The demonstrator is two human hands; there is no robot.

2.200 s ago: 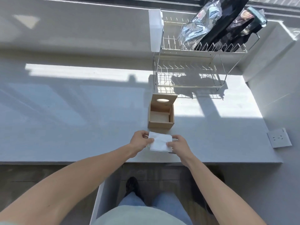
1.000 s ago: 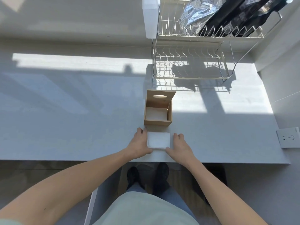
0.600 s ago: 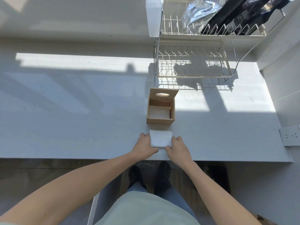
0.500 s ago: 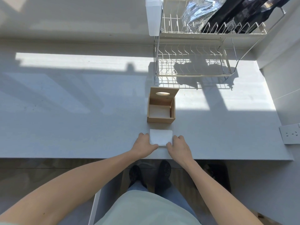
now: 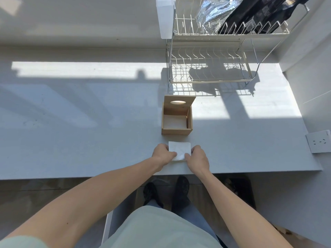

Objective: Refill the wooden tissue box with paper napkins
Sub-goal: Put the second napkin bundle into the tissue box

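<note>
A small wooden tissue box [image 5: 176, 131] stands on the grey counter, its lid with an oval hole tipped up at the back and its inside open, with something white at the bottom. Just in front of it, near the counter's front edge, lies a white stack of paper napkins [image 5: 179, 149]. My left hand [image 5: 163, 154] grips the stack's left side and my right hand [image 5: 197, 156] grips its right side, thumbs pressed onto the near part of the top napkin.
A two-tier wire dish rack [image 5: 211, 68] stands behind the box, holding a foil bag [image 5: 211, 13] and black packets [image 5: 259, 13], with a white container [image 5: 165, 17] on its left end. A wall socket [image 5: 319, 143] sits at the right. The counter edge [image 5: 89, 177] runs just below my hands.
The stack was squared up flat on the counter between both hands; now my thumbs have closed over its near edge and the top napkin is slightly creased.
</note>
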